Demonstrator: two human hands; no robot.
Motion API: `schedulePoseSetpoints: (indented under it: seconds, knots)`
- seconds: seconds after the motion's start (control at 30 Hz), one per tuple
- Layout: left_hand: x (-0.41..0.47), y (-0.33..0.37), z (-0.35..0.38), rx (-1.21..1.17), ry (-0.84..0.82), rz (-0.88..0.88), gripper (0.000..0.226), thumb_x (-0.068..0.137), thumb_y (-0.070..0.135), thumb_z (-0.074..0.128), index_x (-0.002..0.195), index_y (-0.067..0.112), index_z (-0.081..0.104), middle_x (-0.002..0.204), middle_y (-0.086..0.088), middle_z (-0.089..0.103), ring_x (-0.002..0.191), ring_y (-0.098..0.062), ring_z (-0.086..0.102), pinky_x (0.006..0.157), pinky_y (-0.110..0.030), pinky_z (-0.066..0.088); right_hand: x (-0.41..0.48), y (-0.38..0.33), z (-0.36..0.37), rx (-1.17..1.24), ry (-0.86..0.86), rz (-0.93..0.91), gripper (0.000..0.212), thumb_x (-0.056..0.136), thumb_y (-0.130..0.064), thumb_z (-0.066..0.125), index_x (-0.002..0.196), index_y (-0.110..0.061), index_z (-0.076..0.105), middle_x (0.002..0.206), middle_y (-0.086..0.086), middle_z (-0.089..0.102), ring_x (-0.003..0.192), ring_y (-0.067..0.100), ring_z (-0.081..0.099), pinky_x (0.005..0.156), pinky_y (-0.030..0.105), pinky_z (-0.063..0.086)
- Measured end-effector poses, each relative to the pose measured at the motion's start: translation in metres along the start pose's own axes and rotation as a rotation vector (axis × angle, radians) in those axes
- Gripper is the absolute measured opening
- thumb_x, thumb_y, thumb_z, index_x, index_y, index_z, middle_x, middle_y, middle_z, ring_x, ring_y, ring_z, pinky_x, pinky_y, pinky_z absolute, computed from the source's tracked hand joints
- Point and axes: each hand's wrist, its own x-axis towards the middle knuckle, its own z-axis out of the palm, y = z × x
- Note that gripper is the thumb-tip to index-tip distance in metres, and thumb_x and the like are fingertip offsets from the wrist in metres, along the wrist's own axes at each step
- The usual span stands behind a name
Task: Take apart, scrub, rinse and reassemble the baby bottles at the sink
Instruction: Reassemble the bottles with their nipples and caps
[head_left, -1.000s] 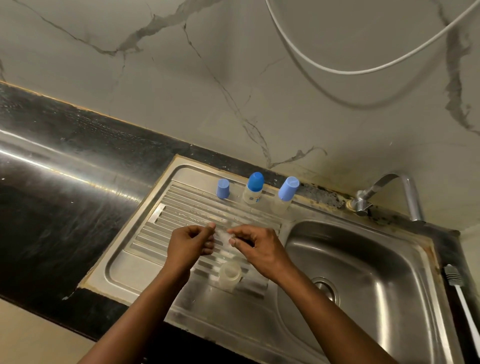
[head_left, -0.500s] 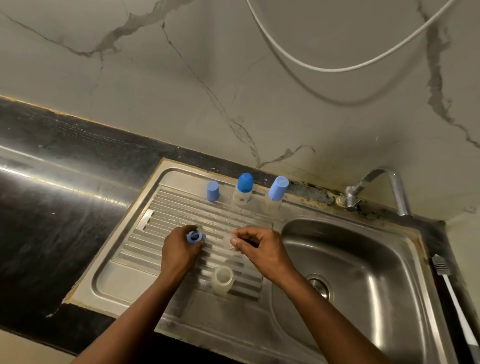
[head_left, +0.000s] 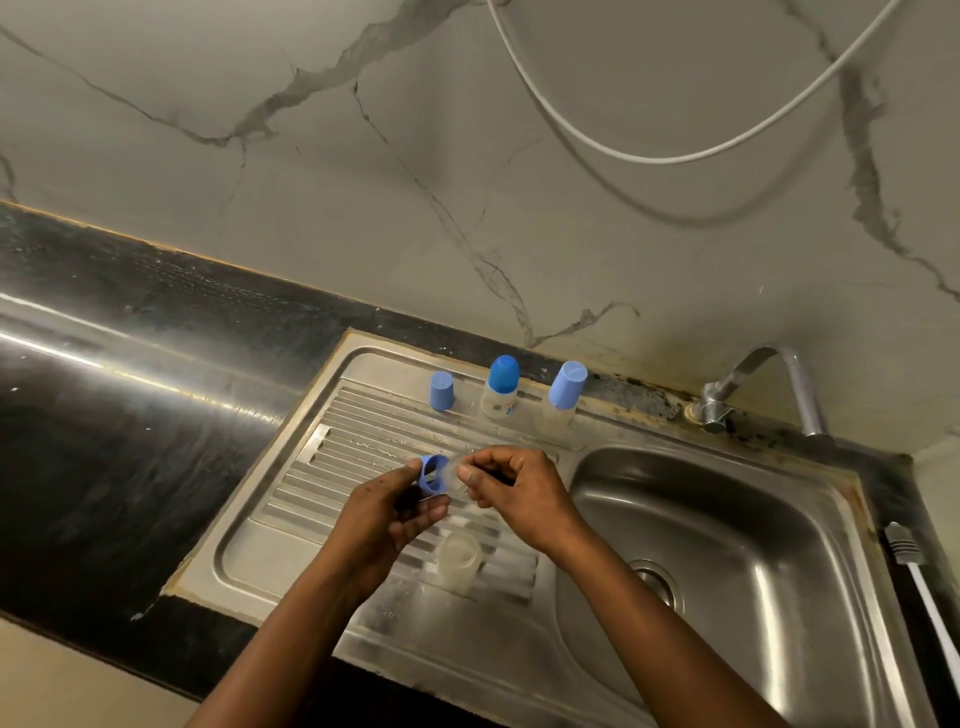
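- Nearest us, left of the sink basin (head_left: 753, 519), one open clear bottle (head_left: 458, 558) is standing on the ribbed drainer (head_left: 311, 467), waiting for its top.
- Just beyond it, our left hand (head_left: 389, 512) is gripping one blue ring (head_left: 434, 474) and our right hand (head_left: 511, 483) is pinching one clear teat (head_left: 453, 475). A second ago both hands were working the teat alone. Now the ring is coming up against it, so we are judging that reassembly is starting.
- Farther back, still left of the basin, we are counting one loose blue cap (head_left: 441, 391), one dark-capped bottle (head_left: 501, 387) and one pale-capped bottle (head_left: 563, 397): three bottles and three caps altogether.
- Behind the basin one tap (head_left: 769, 384) is arching over. To the right of the basin one brush (head_left: 906, 551) is lying on the bench.
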Motion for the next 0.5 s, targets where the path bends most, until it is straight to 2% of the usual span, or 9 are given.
schedulePoseSetpoints:
  seconds: [0.1, 0.17, 0.27, 0.4, 0.5]
  knots:
    - [-0.01, 0.002, 0.004, -0.008, -0.035, 0.007, 0.029, 0.106, 0.022, 0.062, 0.119, 0.001, 0.078, 0.115, -0.03, 0.074, 0.093, -0.035, 0.075, 0.078, -0.037, 0.066, -0.003, -0.006, 0.0, -0.027, -0.004, -0.012, 0.011, 0.096, -0.033, 0.077, 0.104, -0.027, 0.082, 0.096, -0.01, 0.08, 0.09, 0.011, 0.075, 0.079, 0.029, 0.063]
    - [-0.016, 0.002, 0.006, 0.009, -0.052, 0.02, 0.027, 0.106, 0.023, 0.063, 0.114, 0.004, 0.081, 0.114, -0.029, 0.075, 0.092, -0.034, 0.075, 0.08, -0.038, 0.066, -0.005, -0.01, 0.001, -0.055, 0.017, -0.033, 0.01, 0.095, -0.033, 0.079, 0.102, -0.026, 0.082, 0.098, -0.01, 0.079, 0.094, 0.009, 0.074, 0.084, 0.031, 0.063]
    - [-0.022, 0.001, 0.009, 0.043, -0.067, 0.033, 0.026, 0.106, 0.024, 0.062, 0.108, 0.01, 0.083, 0.114, -0.028, 0.075, 0.091, -0.032, 0.076, 0.083, -0.039, 0.066, -0.007, -0.016, 0.001, -0.12, 0.07, -0.069, 0.009, 0.092, -0.033, 0.082, 0.096, -0.026, 0.079, 0.104, -0.01, 0.074, 0.097, 0.004, 0.071, 0.088, 0.026, 0.06]
    - [-0.028, -0.001, 0.015, 0.095, -0.109, 0.05, 0.026, 0.106, 0.027, 0.061, 0.112, 0.015, 0.083, 0.114, -0.027, 0.075, 0.093, -0.033, 0.076, 0.087, -0.041, 0.066, -0.009, -0.019, 0.002, -0.118, 0.027, -0.018, 0.011, 0.092, -0.035, 0.081, 0.093, -0.028, 0.073, 0.1, -0.009, 0.077, 0.095, 0.01, 0.074, 0.086, 0.041, 0.064]
    - [-0.031, -0.001, 0.017, 0.145, -0.129, 0.061, 0.028, 0.107, 0.03, 0.058, 0.113, 0.019, 0.083, 0.113, -0.027, 0.076, 0.094, -0.035, 0.077, 0.088, -0.043, 0.065, -0.011, -0.019, 0.0, -0.143, 0.035, -0.016, 0.013, 0.092, -0.035, 0.081, 0.092, -0.028, 0.071, 0.093, -0.009, 0.077, 0.089, 0.011, 0.075, 0.082, 0.044, 0.065]
